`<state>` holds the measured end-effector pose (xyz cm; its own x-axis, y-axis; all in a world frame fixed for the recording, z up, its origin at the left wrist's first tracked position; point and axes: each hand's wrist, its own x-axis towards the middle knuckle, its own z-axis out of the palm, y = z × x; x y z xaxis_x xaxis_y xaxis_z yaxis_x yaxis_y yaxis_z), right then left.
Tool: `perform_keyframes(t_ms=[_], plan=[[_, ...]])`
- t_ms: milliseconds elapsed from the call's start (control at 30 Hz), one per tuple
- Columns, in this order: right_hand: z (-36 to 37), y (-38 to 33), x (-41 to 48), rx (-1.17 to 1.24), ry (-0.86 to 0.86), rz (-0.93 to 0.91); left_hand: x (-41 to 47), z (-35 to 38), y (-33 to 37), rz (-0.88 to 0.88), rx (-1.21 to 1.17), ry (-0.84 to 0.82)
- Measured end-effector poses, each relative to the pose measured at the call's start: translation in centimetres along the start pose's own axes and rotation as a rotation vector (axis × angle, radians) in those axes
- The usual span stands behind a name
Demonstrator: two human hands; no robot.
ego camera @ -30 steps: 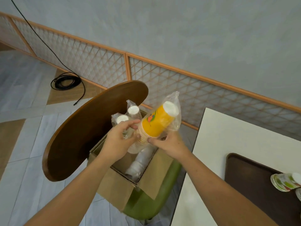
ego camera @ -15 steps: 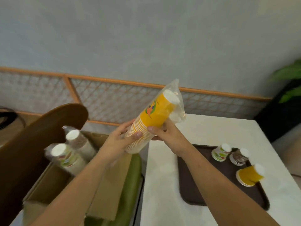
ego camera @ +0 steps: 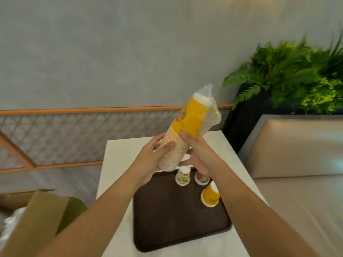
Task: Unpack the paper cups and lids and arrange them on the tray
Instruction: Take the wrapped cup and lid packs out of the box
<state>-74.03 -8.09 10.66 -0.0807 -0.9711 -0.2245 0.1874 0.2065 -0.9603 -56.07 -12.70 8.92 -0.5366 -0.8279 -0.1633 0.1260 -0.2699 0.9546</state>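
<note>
Cup stack [ego camera: 182,138]: a sleeve of nested orange paper cups, in a clear plastic bag [ego camera: 210,115]. Held in the air above the far edge of the tray [ego camera: 167,219], not touching it. Long axis tilted: rim end low and toward the person's left, closed base end high and to the right, where the bag bunches loose past the top cup.

Left hand [ego camera: 154,156]: closed around the lower, rim end of the stack, thumb across the ridged rims. Right hand [ego camera: 196,154]: gripping the stack higher up, thumb on the orange wall at mid-length, fingers under the bag. Both hands are on the stack; the right is nearer the bag's loose end, the left nearer the open rims.

Judgement: the stack is out of the box but not yet unwrapped. The next move likely turns on which end of the bag opens; this cannot be told here.

Tray: dark brown, on the white table [ego camera: 115,164], directly below the hands. Three cups stand upside down on its far right part: a green-print cup [ego camera: 182,178], a brown-print cup [ego camera: 201,178] just beside it, and an orange cup [ego camera: 210,196] nearer the person. The rest of the tray is bare.

Cardboard box [ego camera: 33,219] at lower left, well apart from the tray. Plant [ego camera: 289,71] behind the table at right.
</note>
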Motion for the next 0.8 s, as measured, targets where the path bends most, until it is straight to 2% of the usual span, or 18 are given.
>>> perform_keyframes(t_ms=[200,333,433,533,800], plan=[[-12.5,-0.1,2.7,0.022,-0.004,-0.003,7.9,10.2,-3.5,-0.071,-0.009,-0.016],[-19.0,0.5,5.3,-0.016,0.055,-0.007,12.8,14.4,-4.9,-0.147,0.151,-0.098],[-22.5,0.7,7.1,-0.106,0.104,-0.042,16.4,15.9,-5.6,-0.244,0.286,-0.154],[-24.9,1.6,9.1,-0.156,0.146,-0.08,19.8,16.7,-6.7,-0.284,0.266,-0.161],[-28.5,7.8,15.9,-0.248,0.157,-0.051,26.6,15.3,-12.1,-0.31,0.315,-0.052]])
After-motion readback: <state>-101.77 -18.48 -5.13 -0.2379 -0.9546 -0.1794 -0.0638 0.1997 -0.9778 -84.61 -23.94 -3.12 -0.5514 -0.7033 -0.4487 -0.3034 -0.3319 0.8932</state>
